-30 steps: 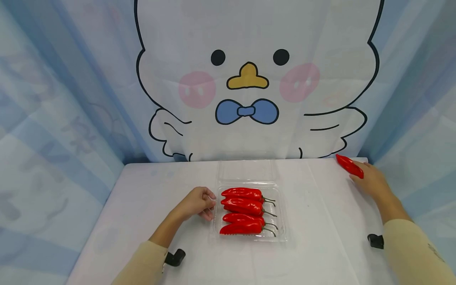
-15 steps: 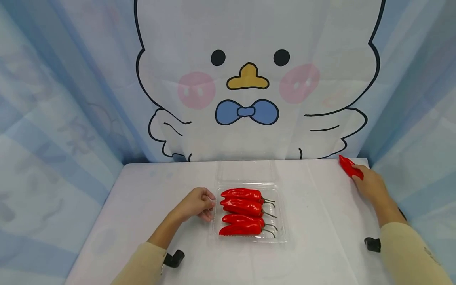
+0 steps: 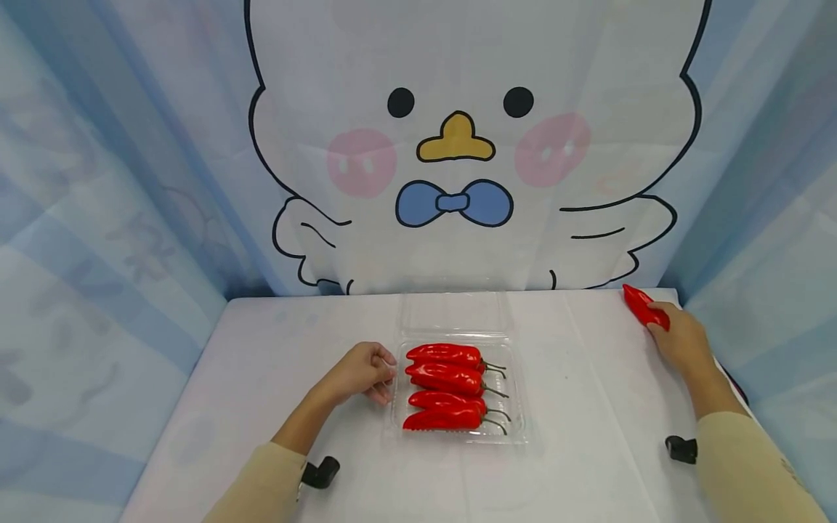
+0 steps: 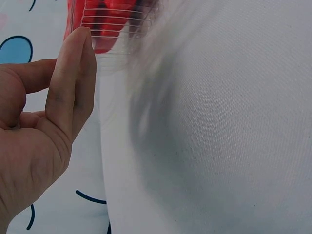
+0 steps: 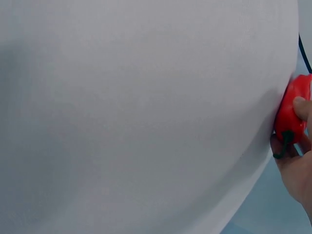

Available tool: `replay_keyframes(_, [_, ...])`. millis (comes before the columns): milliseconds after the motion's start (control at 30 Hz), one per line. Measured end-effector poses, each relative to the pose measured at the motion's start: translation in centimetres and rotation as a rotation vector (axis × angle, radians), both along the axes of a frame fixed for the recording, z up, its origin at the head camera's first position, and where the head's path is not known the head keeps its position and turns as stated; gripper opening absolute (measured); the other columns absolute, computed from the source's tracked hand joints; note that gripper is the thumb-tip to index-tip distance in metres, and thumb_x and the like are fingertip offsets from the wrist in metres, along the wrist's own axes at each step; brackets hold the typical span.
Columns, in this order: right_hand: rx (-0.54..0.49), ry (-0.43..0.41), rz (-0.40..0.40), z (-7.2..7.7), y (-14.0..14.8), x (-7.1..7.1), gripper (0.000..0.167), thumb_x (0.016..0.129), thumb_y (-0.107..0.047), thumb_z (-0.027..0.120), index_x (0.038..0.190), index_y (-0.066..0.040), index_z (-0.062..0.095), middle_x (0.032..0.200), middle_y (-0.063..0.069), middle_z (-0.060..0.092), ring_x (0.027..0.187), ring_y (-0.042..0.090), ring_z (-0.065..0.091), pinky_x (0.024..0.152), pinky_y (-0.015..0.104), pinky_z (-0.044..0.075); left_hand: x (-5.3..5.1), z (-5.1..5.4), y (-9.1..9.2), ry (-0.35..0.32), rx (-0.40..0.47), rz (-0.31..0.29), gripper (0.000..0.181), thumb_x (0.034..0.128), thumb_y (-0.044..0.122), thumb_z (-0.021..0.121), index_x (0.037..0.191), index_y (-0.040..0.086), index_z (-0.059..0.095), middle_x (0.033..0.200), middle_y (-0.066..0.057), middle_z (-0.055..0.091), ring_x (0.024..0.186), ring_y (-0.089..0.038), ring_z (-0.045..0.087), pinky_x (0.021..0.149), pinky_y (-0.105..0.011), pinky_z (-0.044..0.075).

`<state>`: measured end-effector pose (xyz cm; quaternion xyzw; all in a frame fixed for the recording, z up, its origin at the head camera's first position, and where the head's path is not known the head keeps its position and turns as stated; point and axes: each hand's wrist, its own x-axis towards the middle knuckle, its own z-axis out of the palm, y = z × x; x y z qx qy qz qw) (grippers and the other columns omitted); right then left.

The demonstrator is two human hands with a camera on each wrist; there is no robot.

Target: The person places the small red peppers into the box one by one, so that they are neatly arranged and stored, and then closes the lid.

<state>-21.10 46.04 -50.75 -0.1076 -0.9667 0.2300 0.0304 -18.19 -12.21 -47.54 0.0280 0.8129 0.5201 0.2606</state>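
Observation:
A clear plastic clamshell box point(image 3: 516, 428) sits mid-table with its lid point(image 3: 453, 314) folded back. Several red chili peppers point(image 3: 447, 378) with green stems lie side by side in it, tips to the left. At the box's left rim, my left hand point(image 3: 360, 374) holds the edge between bent fingers and thumb. In the left wrist view its fingertips meet the ribbed box wall point(image 4: 117, 22). My right hand point(image 3: 680, 338) grips another red chili pepper point(image 3: 639, 306) near the table's far right corner. In the right wrist view the thumb lies across that pepper point(image 5: 291, 114), its stem hanging toward the palm.
A white cloth covers the table point(image 3: 575, 450). Behind it hangs a curtain point(image 3: 458, 254) printed with a cartoon bird, with blue and white curtains point(image 3: 98, 290) along both sides. Black camera mounts point(image 3: 320, 473) stick out from both wrists.
My right hand shifted slightly to the right along the far corner, and the pepper in it turned a little steeper. My left hand and the box stayed in place.

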Motion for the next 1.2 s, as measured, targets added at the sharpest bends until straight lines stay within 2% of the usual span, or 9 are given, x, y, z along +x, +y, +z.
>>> replay_keyframes(333, [-0.010, 0.014, -0.005, 0.1, -0.1, 1.0, 0.058, 0.101, -0.006, 0.061, 0.152, 0.004, 0.037, 0.140, 0.043, 0.039, 0.123, 0.060, 0.038, 0.095, 0.079, 0.046, 0.2, 0.2, -0.1, -0.003, -0.001, 0.013, 0.016, 0.0994, 0.005, 0.066, 0.112, -0.001, 0.060, 0.080, -0.013, 0.070, 0.055, -0.019, 0.070, 0.057, -0.031, 0.063])
replay_keyframes(733, [-0.052, 0.024, -0.010, 1.0, -0.9, 1.6, 0.067, 0.097, -0.007, 0.069, 0.154, 0.002, 0.035, 0.144, 0.041, 0.038, 0.124, 0.059, 0.037, 0.089, 0.076, 0.052, 0.0, 0.2, 0.0, -0.002, -0.010, 0.006, 0.016, 0.0997, 0.007, 0.066, 0.112, -0.001, 0.060, 0.080, -0.013, 0.070, 0.055, -0.019, 0.071, 0.057, -0.030, 0.063])
replay_keyframes(1033, [-0.072, 0.057, -0.002, 1.6, -2.1, 2.3, 0.072, 0.095, -0.007, 0.072, 0.156, 0.002, 0.033, 0.146, 0.038, 0.039, 0.125, 0.057, 0.040, 0.091, 0.075, 0.052, -0.1, 0.1, 0.0, -0.009, 0.007, 0.000, 0.014, 0.0994, 0.004, 0.066, 0.111, -0.001, 0.059, 0.079, -0.014, 0.070, 0.055, -0.019, 0.070, 0.056, -0.031, 0.063])
replay_keyframes(1200, [-0.063, 0.100, 0.031, 2.0, -2.9, 2.8, 0.072, 0.094, -0.006, 0.073, 0.155, 0.002, 0.035, 0.144, 0.038, 0.043, 0.122, 0.057, 0.043, 0.091, 0.075, 0.051, 0.0, 0.3, 0.0, -0.013, 0.019, -0.005, 0.014, 0.0995, 0.004, 0.065, 0.111, -0.002, 0.059, 0.079, -0.014, 0.070, 0.055, -0.019, 0.070, 0.056, -0.031, 0.063])
